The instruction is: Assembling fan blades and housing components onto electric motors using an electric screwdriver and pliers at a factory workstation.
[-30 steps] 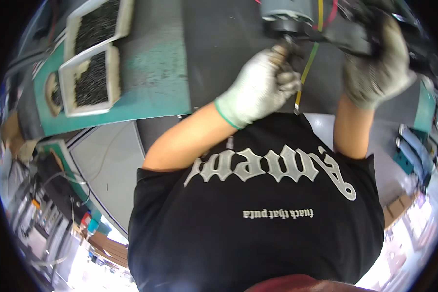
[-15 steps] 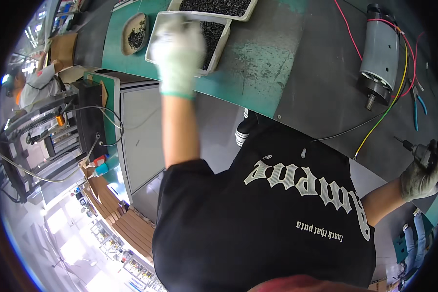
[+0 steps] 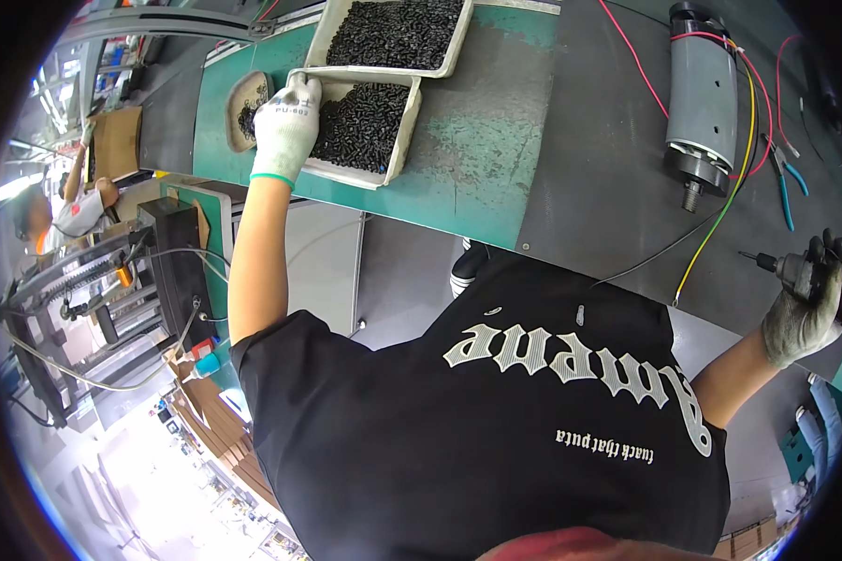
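Observation:
My left hand (image 3: pixel 288 123), in a white knitted glove, is over the left rim of a white tray (image 3: pixel 404 138) of small black parts (image 3: pixel 360 126). Its fingers are curled at the tray's far left corner, with the tips hidden, so whatever they pinch cannot be made out. Just left of it, partly covered, lies a small shallow dish (image 3: pixel 238 101) with a few black pieces. At the far right my right hand (image 3: pixel 800 323), gloved too, is wrapped round a power screwdriver (image 3: pixel 795 273) whose thin bit points left.
A second white tray (image 3: pixel 444 65) of black parts stands behind the first. A grey cylindrical motor (image 3: pixel 702 98) with red, yellow-green and black wires lies on the dark bench (image 3: pixel 599 168). Blue-handled pliers (image 3: pixel 786 192) lie right of it. Another person (image 3: pixel 75 210) is at the far left.
My left hand, blurred over the tray before, has moved left to its rim and is still enough to see. My right hand keeps hold of the power screwdriver. The whole view has shifted slightly.

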A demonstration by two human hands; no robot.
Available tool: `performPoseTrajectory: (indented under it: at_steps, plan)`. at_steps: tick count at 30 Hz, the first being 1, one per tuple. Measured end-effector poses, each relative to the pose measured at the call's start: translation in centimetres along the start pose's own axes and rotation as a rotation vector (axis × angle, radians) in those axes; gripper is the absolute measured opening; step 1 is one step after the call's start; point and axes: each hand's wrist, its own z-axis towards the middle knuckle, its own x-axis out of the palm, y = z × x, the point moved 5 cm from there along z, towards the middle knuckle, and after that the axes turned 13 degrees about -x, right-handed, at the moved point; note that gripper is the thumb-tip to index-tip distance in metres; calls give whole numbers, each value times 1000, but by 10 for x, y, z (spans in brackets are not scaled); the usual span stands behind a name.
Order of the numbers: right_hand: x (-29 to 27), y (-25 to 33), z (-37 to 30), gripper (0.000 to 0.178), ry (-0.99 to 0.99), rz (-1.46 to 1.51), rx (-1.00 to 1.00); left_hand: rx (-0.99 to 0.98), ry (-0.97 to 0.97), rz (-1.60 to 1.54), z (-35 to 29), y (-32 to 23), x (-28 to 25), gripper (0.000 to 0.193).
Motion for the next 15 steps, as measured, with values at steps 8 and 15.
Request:
performPoseTrajectory:
  at_steps: [8, 15]
  plan:
    - [21, 8, -4, 32, 80, 45, -55, 21, 6, 36, -4, 4, -19, 26]
    - [22, 9, 1, 34, 125, 104, -24, 41, -164, -113, -13, -1, -32, 20]
